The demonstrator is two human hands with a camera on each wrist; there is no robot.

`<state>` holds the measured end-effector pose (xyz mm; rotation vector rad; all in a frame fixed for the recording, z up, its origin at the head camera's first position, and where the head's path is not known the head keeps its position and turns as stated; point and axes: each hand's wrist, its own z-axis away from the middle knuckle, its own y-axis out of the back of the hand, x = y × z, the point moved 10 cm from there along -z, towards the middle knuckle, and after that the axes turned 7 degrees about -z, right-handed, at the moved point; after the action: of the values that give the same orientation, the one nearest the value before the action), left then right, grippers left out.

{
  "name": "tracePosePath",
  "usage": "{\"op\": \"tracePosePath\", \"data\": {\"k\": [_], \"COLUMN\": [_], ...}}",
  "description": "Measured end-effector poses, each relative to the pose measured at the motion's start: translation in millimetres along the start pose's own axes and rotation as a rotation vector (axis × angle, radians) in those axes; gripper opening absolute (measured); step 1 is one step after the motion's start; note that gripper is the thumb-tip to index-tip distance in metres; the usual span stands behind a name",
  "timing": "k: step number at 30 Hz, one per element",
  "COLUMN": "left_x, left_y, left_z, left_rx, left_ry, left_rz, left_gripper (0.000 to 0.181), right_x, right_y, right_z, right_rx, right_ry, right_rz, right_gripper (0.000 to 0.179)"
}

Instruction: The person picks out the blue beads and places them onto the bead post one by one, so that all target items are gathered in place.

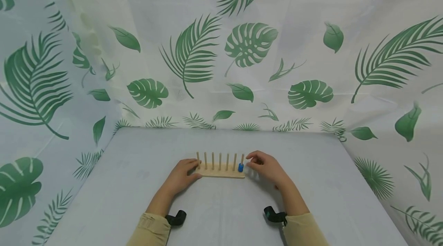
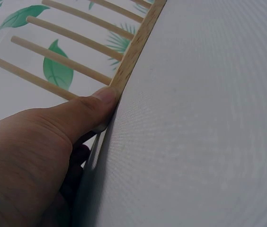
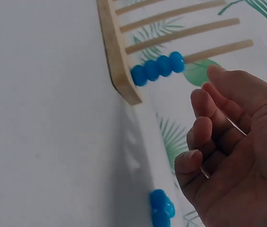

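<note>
A wooden peg board (image 1: pixel 221 174) with a row of several upright thin pegs stands on the table. My left hand (image 1: pixel 183 174) grips its left end; in the left wrist view the thumb (image 2: pixel 106 96) presses the edge of the base. On the rightmost peg (image 3: pixel 218 51) sits a stack of several blue beads (image 3: pixel 158 69), lowest one against the base. Beside that peg is my right hand (image 1: pixel 265 167), its fingers loosely bent and apart from the beads, with nothing seen between them. The other pegs are bare.
A few loose blue beads (image 3: pixel 160 208) lie on the table below the right hand in the right wrist view. The table has a pale cover (image 1: pixel 221 215). Leaf-printed cloth (image 1: pixel 263 99) hangs behind and at the sides. Black devices (image 1: pixel 176 218) sit at both wrists.
</note>
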<state>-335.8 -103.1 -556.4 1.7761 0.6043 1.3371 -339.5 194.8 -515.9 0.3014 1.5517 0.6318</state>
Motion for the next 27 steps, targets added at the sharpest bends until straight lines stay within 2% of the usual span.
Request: {"op": "tracePosePath", "data": {"k": [8,14,17,24,27], "left_x": [0.7,2.3,2.8,2.9,3.2], "left_y": [0.9,2.3,2.7,1.9,1.8], "left_z": [0.5,1.0,1.1,0.9,1.1], "left_rx": [0.006,0.011,0.009,0.0,-0.003], "left_ry": [-0.005,-0.007,-0.005,-0.003,-0.01], "left_rz": [-0.011,-0.004,0.001,-0.003,-0.004], "left_gripper": [0.055,0.055,0.055,0.056,0.056], "right_x": [7.2,26.0,38.8,66.8,73.8], "right_y": [30.8,50.1,57.7,60.8,58.7], "right_z": [6.8,13.0,15.8,19.2,21.3], "right_rx": [0.047,0.061,0.068,0.038,0.031], "right_ry": [-0.011,-0.081,-0.127,-0.213,-0.241], "right_rz": [0.002,0.001,0.006,0.1,0.098], "right_gripper": [0.035,0.038,0.033,0.031,0.03]}}
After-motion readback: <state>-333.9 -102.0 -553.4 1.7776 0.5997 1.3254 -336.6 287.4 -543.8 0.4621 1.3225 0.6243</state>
